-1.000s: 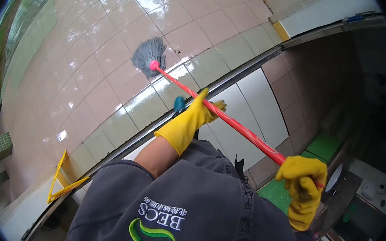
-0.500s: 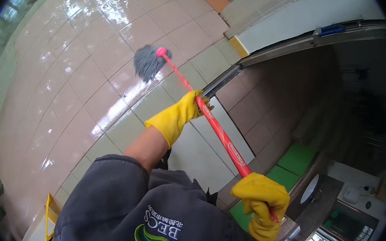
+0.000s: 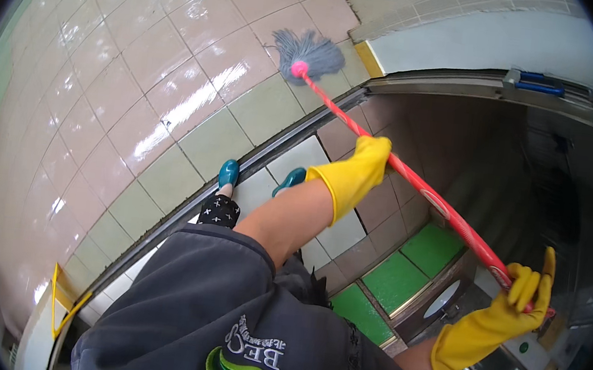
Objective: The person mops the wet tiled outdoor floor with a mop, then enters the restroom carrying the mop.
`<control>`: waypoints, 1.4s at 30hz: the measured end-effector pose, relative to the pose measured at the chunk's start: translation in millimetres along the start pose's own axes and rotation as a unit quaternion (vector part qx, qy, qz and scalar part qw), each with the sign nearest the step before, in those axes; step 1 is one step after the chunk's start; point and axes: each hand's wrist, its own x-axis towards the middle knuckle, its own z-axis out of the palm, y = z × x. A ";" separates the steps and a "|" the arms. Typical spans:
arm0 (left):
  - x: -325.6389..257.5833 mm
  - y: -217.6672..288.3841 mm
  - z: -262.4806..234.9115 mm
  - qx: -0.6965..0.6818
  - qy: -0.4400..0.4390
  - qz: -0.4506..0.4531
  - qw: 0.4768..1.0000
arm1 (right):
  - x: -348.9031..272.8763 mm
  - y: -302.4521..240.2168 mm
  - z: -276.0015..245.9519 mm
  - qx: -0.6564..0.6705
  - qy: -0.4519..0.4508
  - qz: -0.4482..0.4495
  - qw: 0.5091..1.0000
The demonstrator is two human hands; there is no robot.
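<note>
Both my hands wear yellow rubber gloves and hold a mop with a long red handle [image 3: 426,191]. My left hand [image 3: 357,173] grips the handle near its middle. My right hand [image 3: 507,312] grips its upper end at the lower right, one finger sticking up. The grey string mop head [image 3: 311,49] lies on the wet, shiny beige floor tiles [image 3: 139,96], close to a yellow-edged wall corner [image 3: 369,59]. My feet in teal shoes [image 3: 229,174] stand beside a dark metal floor track.
A dark metal track [image 3: 240,172] runs diagonally across the floor. Right of it are grey and green floor panels [image 3: 395,278] and a dim interior. A yellow frame [image 3: 64,301] stands at the lower left. A white wall [image 3: 470,41] rises behind the mop head.
The mop head has slid across the tiles toward the wall corner. Both gloved hands keep their grip on the handle, and the view has swung round.
</note>
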 end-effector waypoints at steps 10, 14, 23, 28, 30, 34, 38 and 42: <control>31.6 -24.3 -125.4 -0.174 0.206 0.100 0.958 | 99.4 115.6 -22.0 0.203 -0.148 0.223 0.942; 31.4 -12.0 -268.3 -0.231 0.310 0.174 0.906 | 47.0 192.6 48.7 0.144 -0.340 0.205 0.906; -1.9 -12.7 -394.5 -0.044 0.457 0.068 0.886 | -9.8 238.6 76.2 0.115 -0.556 0.360 0.740; 25.8 -20.9 -259.1 -0.037 0.337 0.013 0.941 | 64.9 180.0 7.2 0.027 -0.469 0.345 0.812; 35.3 -25.6 -191.9 0.011 0.206 -0.007 0.978 | 87.2 146.6 -32.9 -0.003 -0.367 0.289 0.884; 42.0 -34.9 -54.3 0.058 0.084 -0.037 0.994 | 134.5 83.4 -82.2 0.027 -0.338 0.041 0.940; 49.8 -19.5 37.1 0.007 -0.064 -0.036 0.997 | 150.3 19.2 -84.8 0.015 -0.376 -0.005 0.927; 113.2 18.5 78.0 -0.066 -0.189 -0.030 0.979 | 132.0 21.6 -48.7 -0.144 -0.320 -0.105 0.930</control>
